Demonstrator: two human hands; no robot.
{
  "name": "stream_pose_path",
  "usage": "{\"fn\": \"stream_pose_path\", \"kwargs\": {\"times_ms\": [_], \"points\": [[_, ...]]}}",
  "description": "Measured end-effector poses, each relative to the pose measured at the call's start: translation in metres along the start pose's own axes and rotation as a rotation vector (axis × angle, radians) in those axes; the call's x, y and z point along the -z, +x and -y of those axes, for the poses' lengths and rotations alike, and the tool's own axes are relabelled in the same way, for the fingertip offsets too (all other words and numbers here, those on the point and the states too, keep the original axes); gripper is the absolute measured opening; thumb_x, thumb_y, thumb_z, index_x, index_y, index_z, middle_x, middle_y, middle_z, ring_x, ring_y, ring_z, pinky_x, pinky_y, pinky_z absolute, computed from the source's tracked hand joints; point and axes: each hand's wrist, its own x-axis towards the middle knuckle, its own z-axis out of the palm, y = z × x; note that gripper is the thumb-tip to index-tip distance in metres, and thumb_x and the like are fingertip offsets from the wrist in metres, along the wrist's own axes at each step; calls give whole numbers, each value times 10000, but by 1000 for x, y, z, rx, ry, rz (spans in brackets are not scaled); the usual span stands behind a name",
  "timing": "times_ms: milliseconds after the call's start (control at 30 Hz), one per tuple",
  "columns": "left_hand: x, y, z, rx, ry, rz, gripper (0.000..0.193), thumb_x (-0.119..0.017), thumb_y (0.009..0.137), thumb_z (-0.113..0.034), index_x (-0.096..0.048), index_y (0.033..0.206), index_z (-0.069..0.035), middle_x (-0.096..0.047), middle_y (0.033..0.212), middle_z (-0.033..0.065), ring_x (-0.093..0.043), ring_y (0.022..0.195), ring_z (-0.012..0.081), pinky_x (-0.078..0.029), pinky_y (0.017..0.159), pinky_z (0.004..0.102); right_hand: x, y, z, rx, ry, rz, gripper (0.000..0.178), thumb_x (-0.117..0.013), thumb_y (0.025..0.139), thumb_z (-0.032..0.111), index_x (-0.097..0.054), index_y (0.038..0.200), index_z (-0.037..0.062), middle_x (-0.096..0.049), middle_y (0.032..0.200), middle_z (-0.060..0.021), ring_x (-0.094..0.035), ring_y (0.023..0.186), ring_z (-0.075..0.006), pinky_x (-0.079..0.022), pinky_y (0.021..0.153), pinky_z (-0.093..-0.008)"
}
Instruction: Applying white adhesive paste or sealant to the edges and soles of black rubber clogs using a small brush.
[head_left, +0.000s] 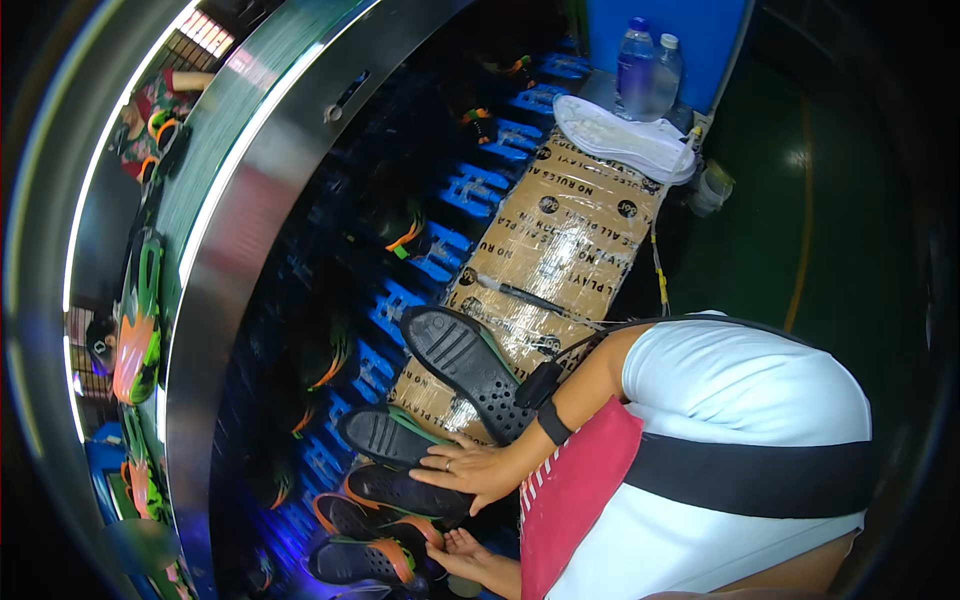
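Several black shoe soles with holes and coloured rims lie in front of me. My right hand (465,472) is palm down with its fingers spread, resting against a black sole with an orange rim (405,490) and a green-rimmed one (385,436). A larger black sole (465,365) lies above it, its end close to my wrist. My left hand (462,552) is lower down, its palm partly turned up and fingers loosely extended. It is nearest to an orange-edged sole (415,535); whether it touches this is hard to tell. Another orange-and-black sole (355,562) lies to its left.
A tape-covered cardboard strip (570,230) bears a thin brush-like tool (520,294). At its far end are a white sole-shaped tray (620,140) and two bottles (636,70). Blue racks (470,190) run alongside. On the left, a conveyor (240,110) carries green-and-orange soles (138,350). Another person (150,120) is beyond it.
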Motion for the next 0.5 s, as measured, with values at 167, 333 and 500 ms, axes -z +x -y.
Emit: {"fn": "stream_pose_path", "kwargs": {"times_ms": [167, 333, 500], "points": [[4, -2, 4, -28, 12, 45, 389, -594, 753, -399, -478, 933, -74, -407, 840, 55, -430, 753, 153, -395, 716, 253, -2, 14, -17, 123, 151, -164, 993, -754, 568, 297, -180, 1328, 18, -309, 1290, -225, -359, 1156, -382, -265, 968, -453], [3, 1, 7, -27, 13, 86, 393, -594, 753, -400, -476, 935, -73, -407, 844, 55, -430, 755, 154, -396, 717, 254, 55, 42, -19, 70, 415, -279, 776, -752, 548, 267, -393, 1185, 7, -527, 1035, -176, -536, 947, -318, -432, 802, -341], [-3, 7, 2, -42, 4, 114, 396, -595, 753, -402, -475, 937, -73, -406, 848, 56, -430, 757, 155, -396, 718, 255, 135, 14, -17, 213, 776, -275, 725, -789, 557, 282, -446, 1140, 24, -583, 930, -117, -575, 797, -155, -462, 681, -280]]}}
